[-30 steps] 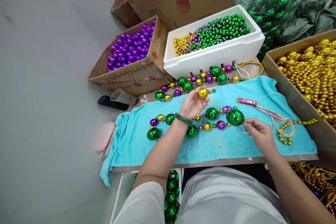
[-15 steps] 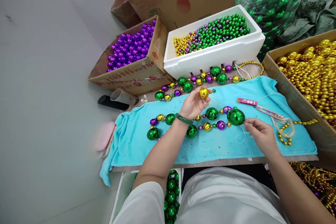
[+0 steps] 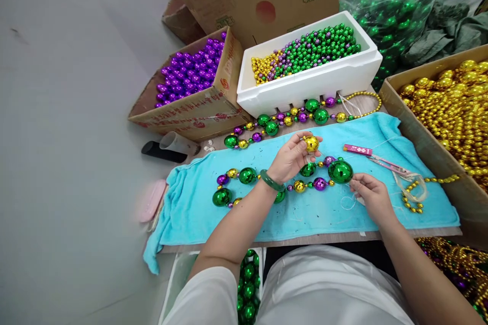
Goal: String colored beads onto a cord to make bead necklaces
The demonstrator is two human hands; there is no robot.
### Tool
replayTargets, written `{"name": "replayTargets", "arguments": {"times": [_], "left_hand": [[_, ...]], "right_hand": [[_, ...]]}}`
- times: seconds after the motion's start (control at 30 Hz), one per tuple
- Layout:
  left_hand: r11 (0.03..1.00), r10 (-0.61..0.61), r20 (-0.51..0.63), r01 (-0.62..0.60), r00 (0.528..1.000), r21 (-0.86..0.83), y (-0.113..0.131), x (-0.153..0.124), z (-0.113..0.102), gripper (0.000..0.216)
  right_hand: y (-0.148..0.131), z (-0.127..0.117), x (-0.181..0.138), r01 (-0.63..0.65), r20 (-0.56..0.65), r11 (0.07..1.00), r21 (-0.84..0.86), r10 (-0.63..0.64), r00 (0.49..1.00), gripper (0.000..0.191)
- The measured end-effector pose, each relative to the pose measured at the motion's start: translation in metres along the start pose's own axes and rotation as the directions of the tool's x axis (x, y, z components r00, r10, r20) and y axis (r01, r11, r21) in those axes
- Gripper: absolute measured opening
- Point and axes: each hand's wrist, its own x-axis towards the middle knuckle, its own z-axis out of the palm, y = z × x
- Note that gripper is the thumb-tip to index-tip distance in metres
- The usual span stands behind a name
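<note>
My left hand (image 3: 288, 160), with a green bangle (image 3: 271, 180) at its wrist, pinches a shiny gold bead (image 3: 311, 143) above the blue towel (image 3: 301, 221). My right hand (image 3: 372, 196) is closed at the right end of a large green bead (image 3: 340, 171); its fingertips touch that end, and any thread between them is hidden. A thin line runs between the gold bead and the green bead. On the towel, a looped strand of purple, gold and green beads (image 3: 247, 175) passes partly behind my left hand and forearm. White thread (image 3: 347, 203) curls below the green bead.
A pink-handled cutter (image 3: 357, 150) and a short gold bead chain (image 3: 412, 204) lie right on the towel. Behind are a finished-looking bead strand (image 3: 271, 128), a white foam box (image 3: 308, 85) of small beads and a carton (image 3: 186, 114) of purple beads. A gold-bead carton (image 3: 423, 134) stands right.
My left hand has moved right and slightly down with the gold bead, closer to the large green bead. My right hand has shifted slightly left, still at the green bead's end.
</note>
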Motion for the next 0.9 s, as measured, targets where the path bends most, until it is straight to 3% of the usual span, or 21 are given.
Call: {"name": "replayTargets", "arguments": {"times": [0.13, 0.27, 0.33, 0.4, 0.47, 0.53, 0.7, 0.9], "left_hand": [[0.994, -0.05, 0.042, 0.046, 0.998, 0.095, -0.003, 0.0, 0.002, 0.035], [0.913, -0.174, 0.175, 0.092, 0.969, 0.397, 0.0, 0.008, -0.009, 0.045], [0.798, -0.146, 0.114, 0.049, 0.983, 0.6, 0.003, 0.02, -0.023, 0.044], [0.586, -0.01, -0.015, 0.018, 1.0, 0.81, 0.003, 0.038, -0.039, 0.034], [0.353, 0.132, -0.075, 0.023, 0.988, 0.935, -0.002, 0.057, -0.054, 0.022], [0.274, 0.174, -0.071, 0.021, 0.982, 0.961, -0.01, 0.075, -0.064, 0.016], [0.417, 0.164, -0.099, 0.023, 0.981, 0.909, -0.027, 0.098, -0.072, 0.024], [0.597, 0.169, -0.197, 0.058, 0.966, 0.8, -0.025, 0.099, -0.068, 0.013]], "right_hand": [[-0.003, 0.0, 0.003, -0.004, 0.003, 1.0, 0.017, 0.004, 1.0, 0.024], [0.0, -0.002, 0.005, -0.036, 0.022, 0.995, 0.09, 0.034, 0.999, 0.024], [0.001, -0.005, 0.006, -0.044, 0.022, 0.991, 0.13, 0.041, 0.999, 0.023], [0.001, -0.007, 0.008, -0.032, 0.006, 0.988, 0.148, 0.032, 0.999, 0.023], [-0.001, -0.007, 0.009, -0.012, -0.015, 0.989, 0.146, 0.014, 1.0, 0.023], [-0.003, -0.008, 0.009, 0.002, -0.03, 0.992, 0.127, 0.002, 1.0, 0.024], [-0.005, -0.008, 0.008, 0.021, -0.048, 0.998, 0.061, -0.018, 0.999, 0.024], [-0.005, -0.011, 0.006, 0.02, -0.083, 0.997, 0.074, -0.014, 0.996, 0.024]]}}
